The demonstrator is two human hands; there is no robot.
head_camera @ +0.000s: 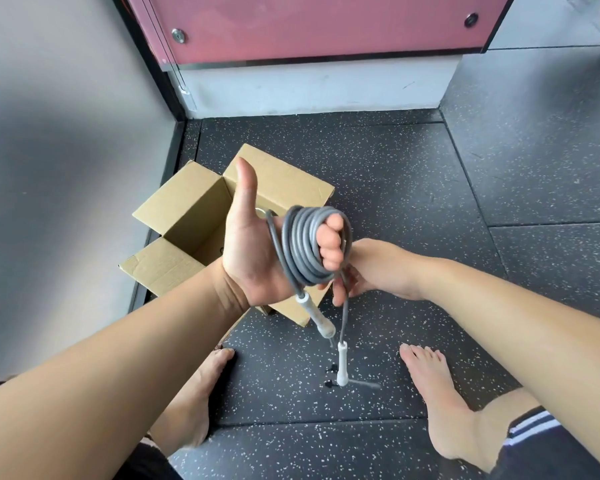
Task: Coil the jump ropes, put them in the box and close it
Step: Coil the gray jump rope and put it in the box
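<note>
Here my left hand (253, 247) is raised palm-up over the cardboard box (201, 233), thumb pointing away from me, and its fingers (331, 242) are curled shut through the middle of the grey jump rope (303, 247), which sits wound in a tight coil of several loops around them. One white handle (317, 315) hangs from the coil just below my palm, slanting down and to the right. My right hand (368, 271) is beside the coil on its right, touching it, and its fingers pinch the loose strand of rope that drops straight down from there. That strand ends in the second white handle (342, 363), which dangles upright with its lower tip at or just above the floor (499, 168); I cannot tell whether it touches. The box stands on the dark speckled floor with its flaps spread open, in the corner by the grey wall (66, 133) and the pink panel (319, 26). Something round and metallic shows inside it behind my thumb, mostly hidden. My bare feet (440, 400) are planted on either side of the hanging handle.
</note>
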